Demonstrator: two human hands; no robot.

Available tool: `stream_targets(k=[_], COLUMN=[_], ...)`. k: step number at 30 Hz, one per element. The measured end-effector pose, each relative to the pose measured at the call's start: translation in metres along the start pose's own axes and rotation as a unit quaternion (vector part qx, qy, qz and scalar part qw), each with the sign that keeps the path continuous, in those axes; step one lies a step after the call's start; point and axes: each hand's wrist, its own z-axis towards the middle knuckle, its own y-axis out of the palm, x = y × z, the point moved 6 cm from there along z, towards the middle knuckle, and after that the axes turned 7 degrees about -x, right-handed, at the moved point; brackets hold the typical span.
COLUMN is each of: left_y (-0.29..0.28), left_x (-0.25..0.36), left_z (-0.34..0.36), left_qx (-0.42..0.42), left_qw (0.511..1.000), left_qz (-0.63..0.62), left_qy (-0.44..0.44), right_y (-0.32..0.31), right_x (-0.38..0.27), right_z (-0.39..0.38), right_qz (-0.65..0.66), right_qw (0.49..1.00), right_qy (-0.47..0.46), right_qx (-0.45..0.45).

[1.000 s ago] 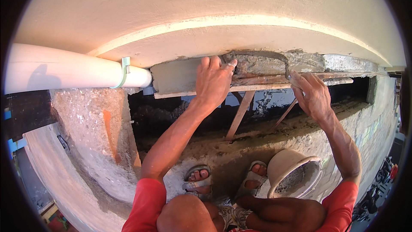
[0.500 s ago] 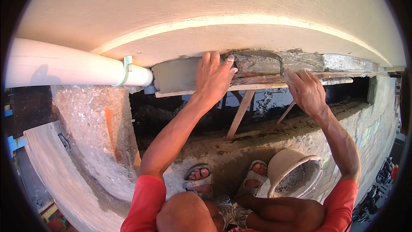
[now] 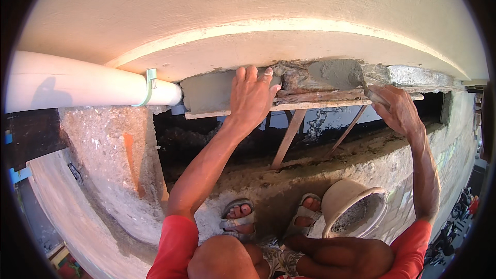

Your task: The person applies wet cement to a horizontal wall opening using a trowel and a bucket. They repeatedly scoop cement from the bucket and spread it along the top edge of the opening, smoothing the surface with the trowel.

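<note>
My right hand (image 3: 395, 107) is closed around the handle of a trowel. Its mortar-grey blade (image 3: 337, 74) points left and lies against the rough face of the ledge. My left hand (image 3: 251, 95) rests on the smooth, wet mortar (image 3: 206, 92) at the ledge's left part. Its fingers are bent onto the surface and the thumb stands apart, beside a dark grey edge of mortar. Between the hands the ledge shows brown, uneven material (image 3: 298, 80). A wooden board (image 3: 310, 99) runs along the ledge's lower edge.
Slanted wooden props (image 3: 289, 139) stand under the board, over a dark channel with water. A bucket of mortar (image 3: 354, 209) sits by my right foot. A white pipe (image 3: 93, 82) with a green clamp (image 3: 151, 87) is at left, below a cream wall (image 3: 248, 0).
My right hand has moved right with the trowel, and the blade now shows its broad grey face instead of a thin edge. My left hand has shifted slightly left.
</note>
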Motion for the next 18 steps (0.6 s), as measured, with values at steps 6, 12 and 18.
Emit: stream_targets(k=[6,12,18], left_y=[0.001,0.002,0.004], left_x=[0.008,0.010,0.008], left_z=[0.002,0.001,0.001], left_qx=[0.024,0.016,0.019], left_qw=[1.000,1.000,1.000], left_qz=[-0.014,-0.018,-0.023], left_qy=[0.000,0.004,-0.009], right_y=[0.003,-0.002,-0.011], right_x=[0.026,0.031,0.027], right_z=[0.032,0.058,0.053], right_qz=[0.068,0.087,0.076], right_qw=[0.992,0.983,0.981], right_qy=[-0.024,0.009,0.047], right_qx=[-0.101,-0.161,-0.172])
